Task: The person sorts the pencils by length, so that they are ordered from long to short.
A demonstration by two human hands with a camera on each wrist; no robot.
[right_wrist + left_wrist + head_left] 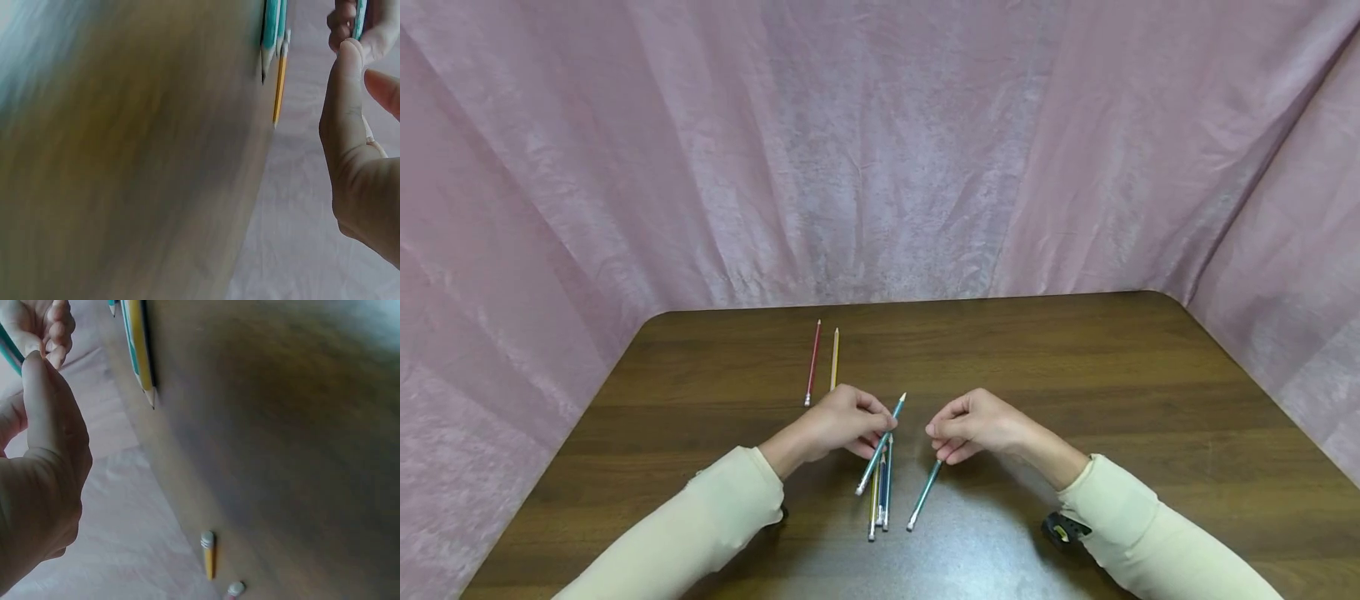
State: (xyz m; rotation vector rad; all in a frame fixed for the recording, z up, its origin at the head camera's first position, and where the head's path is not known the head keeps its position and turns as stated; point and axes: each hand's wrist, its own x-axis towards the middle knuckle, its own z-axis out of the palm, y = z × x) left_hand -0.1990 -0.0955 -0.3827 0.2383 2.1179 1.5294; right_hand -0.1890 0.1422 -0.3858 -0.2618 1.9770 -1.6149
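Note:
In the head view, my left hand [842, 423] pinches a teal pencil [880, 454] between thumb and fingers, its bare wooden tip slanting up and away. Under that hand lie several pencils side by side, among them a yellow one [873, 504] and a dark blue one [888, 492], eraser ends towards me. My right hand [981, 425] hovers over another teal pencil [925, 496] on the table and hides its upper part. In the right wrist view, the right thumb and forefinger [344, 81] stand apart, with no pencil visible between them.
Farther back on the brown wooden table [1075, 358] lie a red pencil [813, 362] and a yellow pencil [835, 354], the latter partly behind the left hand. A pink curtain [880, 167] hangs behind the table and along its sides.

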